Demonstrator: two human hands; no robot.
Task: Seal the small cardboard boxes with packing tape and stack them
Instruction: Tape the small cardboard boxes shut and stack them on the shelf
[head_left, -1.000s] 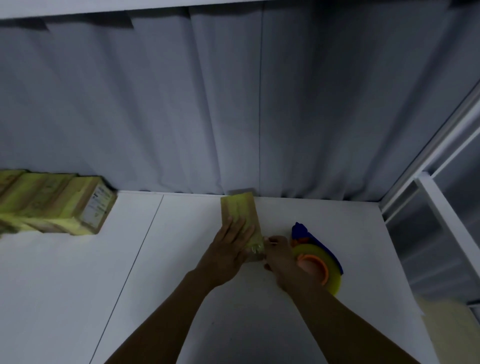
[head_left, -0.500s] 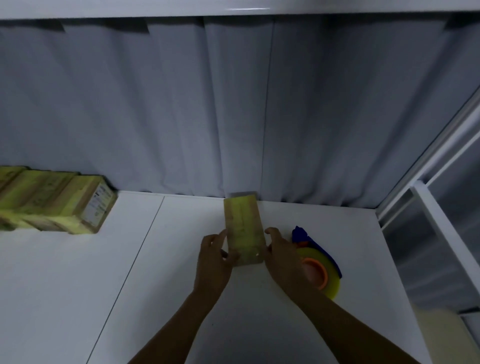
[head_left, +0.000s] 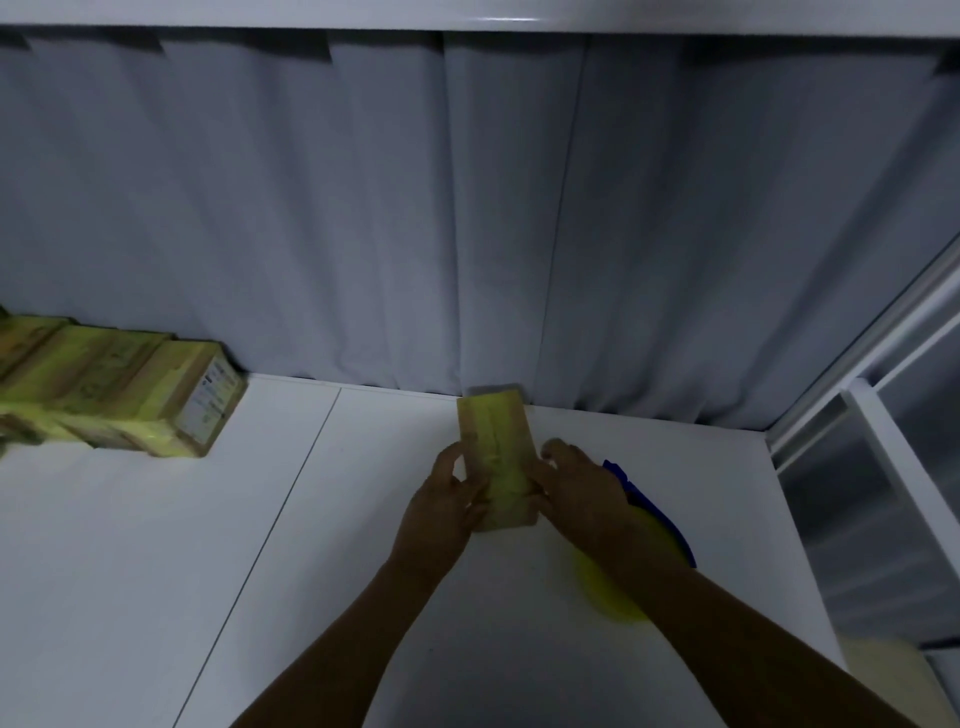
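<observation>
Fingers (head_left: 452, 460): left hand (head_left: 441, 512), right hand (head_left: 582, 488) clasp slim oblong cardboard box (head_left: 497, 441) | top face possibly taped

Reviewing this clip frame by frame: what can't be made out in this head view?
Head view only:
- Tape roll: mostly hidden behind the right forearm.
- Stack of boxes: cut off by the left edge; count unclear.
- Label on the stack's end: too small and dim to read.
- Box: near end covered by left hand and right hand; tape seal unclear.
</observation>
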